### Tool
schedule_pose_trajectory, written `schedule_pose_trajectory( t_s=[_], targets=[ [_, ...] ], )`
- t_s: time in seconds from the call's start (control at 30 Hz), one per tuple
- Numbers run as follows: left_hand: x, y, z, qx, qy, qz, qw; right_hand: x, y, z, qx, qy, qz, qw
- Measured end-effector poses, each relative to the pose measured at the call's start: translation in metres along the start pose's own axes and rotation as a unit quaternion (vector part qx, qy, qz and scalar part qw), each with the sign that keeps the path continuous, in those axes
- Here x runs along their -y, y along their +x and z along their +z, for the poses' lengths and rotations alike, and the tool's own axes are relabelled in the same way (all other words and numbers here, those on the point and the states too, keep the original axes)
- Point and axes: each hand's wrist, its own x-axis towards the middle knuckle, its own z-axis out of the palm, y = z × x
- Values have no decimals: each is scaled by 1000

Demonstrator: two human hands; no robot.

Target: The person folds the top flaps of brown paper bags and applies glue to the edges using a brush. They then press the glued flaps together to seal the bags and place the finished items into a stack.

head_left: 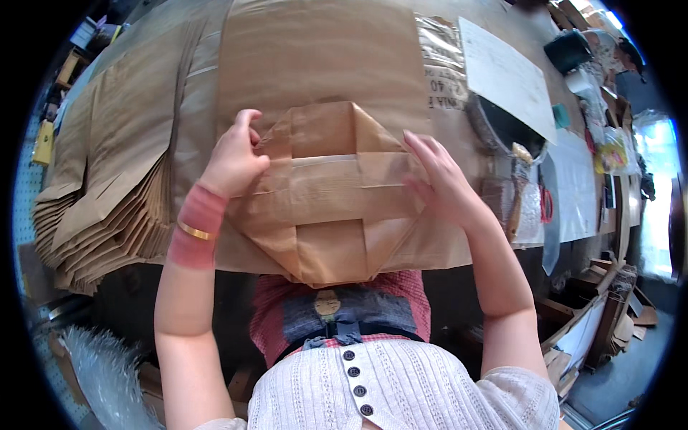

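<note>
In front of me lies a large brown paper bag (pixel 330 254) with its end folded into an eight-sided shape. A lighter paper strip (pixel 326 190) crosses the middle of that end, between flaps on the near and far sides. My left hand (pixel 236 159) is at the left edge of the folded end, thumb and fingers apart and a little bent. On the opposite edge, my right hand (pixel 441 172) has its fingers stretched out, and its thumb is slightly blurred over the paper. Neither hand visibly grips anything; whether the fingertips touch the paper I cannot tell.
A fanned stack of folded brown paper bags (pixel 107 208) stands at the left. To the right are a white board (pixel 505 72), a dark container (pixel 505 125) under it, a brush (pixel 517 186) and red-handled scissors (pixel 547 206). Flat brown paper (pixel 322 50) lies beyond the folded end.
</note>
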Motion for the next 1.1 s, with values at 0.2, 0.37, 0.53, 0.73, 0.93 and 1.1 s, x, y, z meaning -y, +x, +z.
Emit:
schedule_pose_trajectory(
  t_s=[0.2,0.37,0.53,0.73,0.93,1.1],
  targets=[
    [7,-1,-16,135,139,98,976,-23,60,11,251,42,56,965],
    [15,-57,6,-62,312,348,882,-8,0,23,100,-216,-197,951],
    [-24,-104,2,60,352,252,899,24,-24,4,233,-232,-162,930],
    [-23,-102,4,105,237,272,927,32,-38,8,201,-139,-135,960],
    [-3,-101,0,204,35,226,952,22,-86,19,93,-124,-74,985],
    [-13,-109,-4,202,48,234,950,46,-79,39,46,-71,-96,992]
  ],
)
